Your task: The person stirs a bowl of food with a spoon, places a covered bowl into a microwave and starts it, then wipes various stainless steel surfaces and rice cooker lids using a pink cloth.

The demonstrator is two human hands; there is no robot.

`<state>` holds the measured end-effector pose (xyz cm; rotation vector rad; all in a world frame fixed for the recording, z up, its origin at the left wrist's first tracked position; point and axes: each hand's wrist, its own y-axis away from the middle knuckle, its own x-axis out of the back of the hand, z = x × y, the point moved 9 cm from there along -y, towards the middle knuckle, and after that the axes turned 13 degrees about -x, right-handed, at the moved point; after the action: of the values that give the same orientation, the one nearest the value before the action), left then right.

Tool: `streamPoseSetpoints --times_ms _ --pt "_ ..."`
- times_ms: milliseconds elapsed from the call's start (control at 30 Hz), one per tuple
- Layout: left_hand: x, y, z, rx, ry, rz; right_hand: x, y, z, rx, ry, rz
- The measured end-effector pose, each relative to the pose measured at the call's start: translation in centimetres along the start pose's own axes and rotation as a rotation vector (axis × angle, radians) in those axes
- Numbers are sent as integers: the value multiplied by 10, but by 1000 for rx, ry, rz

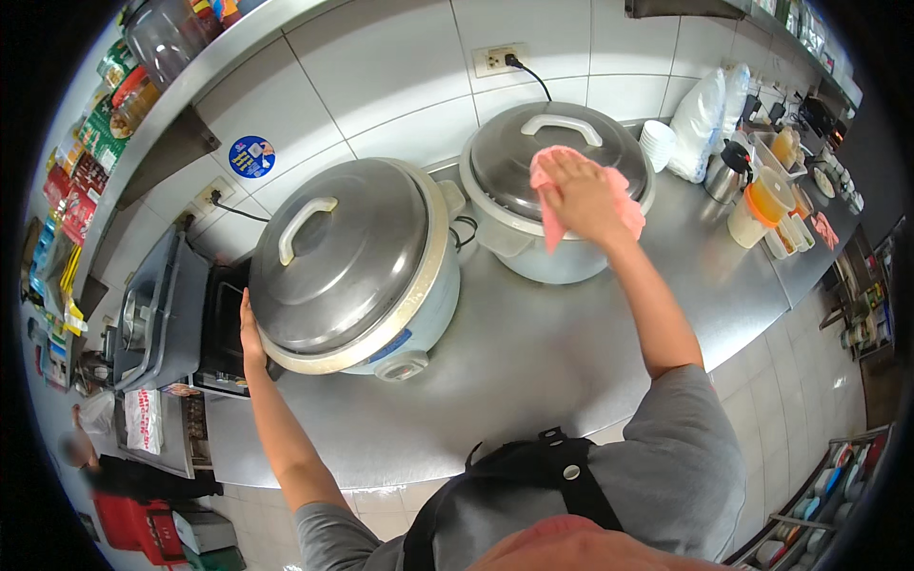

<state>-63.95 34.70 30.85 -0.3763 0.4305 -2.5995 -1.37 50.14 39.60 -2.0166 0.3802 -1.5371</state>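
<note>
My right hand point(582, 196) presses a pink cloth point(625, 203) flat against the metal lid point(500, 153) of the rear rice cooker point(557, 260). Its fingers lie spread over the cloth, just below the lid's pale handle point(562, 128). My left hand point(249, 332) rests against the left side of the nearer, larger rice cooker point(435, 307), at its cream rim. That cooker has a domed metal lid point(378, 264) in place, with a pale handle point(307, 228), and a dial at its front. Both cookers stand on a stainless steel counter point(500, 371).
Left of the large cooker are a black oven-like appliance point(223, 328) and grey plastic bins point(171, 314). A shelf point(235, 46) with jars and packets overhangs the left. White bowls point(658, 145), a steel thermos jug point(726, 173) and orange-banded tubs point(758, 207) stand right. A person point(143, 475) is at far left.
</note>
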Motion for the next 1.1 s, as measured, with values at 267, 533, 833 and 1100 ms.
streamPoseSetpoints --times_ms 267,533,833,1100 --pt "-2 -5 -5 53 49 3 -5 -49 185 -390 -142 59" --pt "13 -12 -26 -9 95 -4 -3 -31 141 -179 -219 5" --pt "59 14 -47 -4 -138 329 -7 92 113 -364 -364 141" --pt "-59 125 -2 -39 368 471 -108 108 263 -897 -1167 -96"
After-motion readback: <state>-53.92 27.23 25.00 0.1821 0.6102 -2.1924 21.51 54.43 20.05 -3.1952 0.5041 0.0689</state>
